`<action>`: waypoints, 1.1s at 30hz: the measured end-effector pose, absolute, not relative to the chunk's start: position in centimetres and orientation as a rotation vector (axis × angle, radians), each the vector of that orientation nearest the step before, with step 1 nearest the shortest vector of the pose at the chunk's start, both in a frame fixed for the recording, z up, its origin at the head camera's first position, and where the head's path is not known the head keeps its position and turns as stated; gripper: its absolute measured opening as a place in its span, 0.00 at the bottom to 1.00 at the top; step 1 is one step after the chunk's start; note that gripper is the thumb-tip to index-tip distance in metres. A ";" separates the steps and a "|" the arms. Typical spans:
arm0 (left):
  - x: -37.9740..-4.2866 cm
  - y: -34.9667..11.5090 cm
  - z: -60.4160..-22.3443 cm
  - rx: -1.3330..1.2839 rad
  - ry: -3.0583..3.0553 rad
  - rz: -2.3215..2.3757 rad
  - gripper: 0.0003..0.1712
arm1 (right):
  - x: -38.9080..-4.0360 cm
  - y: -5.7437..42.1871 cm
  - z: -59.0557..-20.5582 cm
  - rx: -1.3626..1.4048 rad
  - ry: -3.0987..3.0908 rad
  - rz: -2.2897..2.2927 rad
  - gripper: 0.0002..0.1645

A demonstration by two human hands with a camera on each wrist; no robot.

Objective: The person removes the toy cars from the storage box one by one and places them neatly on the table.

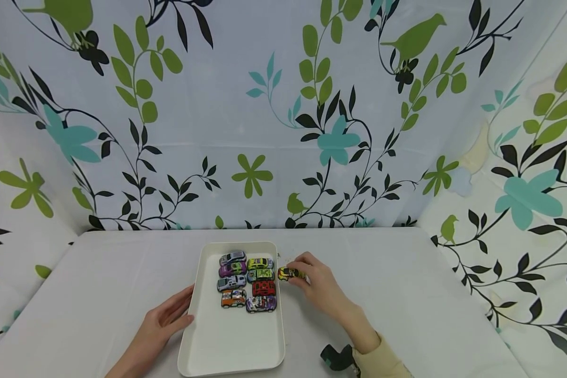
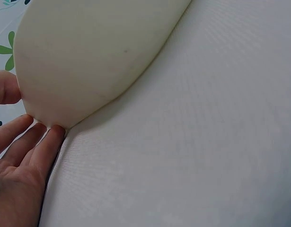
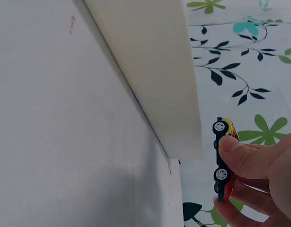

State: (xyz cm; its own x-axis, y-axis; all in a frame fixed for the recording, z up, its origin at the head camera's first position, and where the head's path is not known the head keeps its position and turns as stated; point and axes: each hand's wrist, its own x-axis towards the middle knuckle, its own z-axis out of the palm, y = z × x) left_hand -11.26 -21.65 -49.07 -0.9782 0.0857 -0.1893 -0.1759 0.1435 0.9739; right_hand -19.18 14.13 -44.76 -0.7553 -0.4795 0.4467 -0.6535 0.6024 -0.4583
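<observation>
My left hand (image 1: 157, 324) rests its fingertips against the left side of a white tray (image 1: 231, 344), fingers fairly straight. In the left wrist view these fingers (image 2: 53, 146) touch the tray's outer wall. Several toy cars stand in the tray in two columns toward its far half, among them a red one (image 1: 263, 287), an orange one (image 1: 233, 298) and a purple one (image 1: 232, 269). Just outside the right rim, my right hand (image 1: 325, 290) pinches a yellow toy car (image 1: 288, 273) between thumb and fingers. Its wheels and dark underside show in the right wrist view.
A white tabletop (image 1: 397, 294) lies under the tray. Behind and at both sides hang cloth walls (image 1: 274, 173) printed with leaves, flowers and birds. A black object (image 1: 336, 358) is beside the right sleeve (image 1: 382, 362).
</observation>
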 end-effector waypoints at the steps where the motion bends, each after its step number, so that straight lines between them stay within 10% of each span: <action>1: -11.2 -21.6 -49.0 -0.094 2.212 1.932 0.42 | -19.3 14.3 -44.9 0.922 -2.551 0.889 0.15; 33: -11.4 -21.6 -49.1 -0.143 2.209 1.906 0.41 | -23.0 17.9 -49.3 0.807 -2.631 0.957 0.17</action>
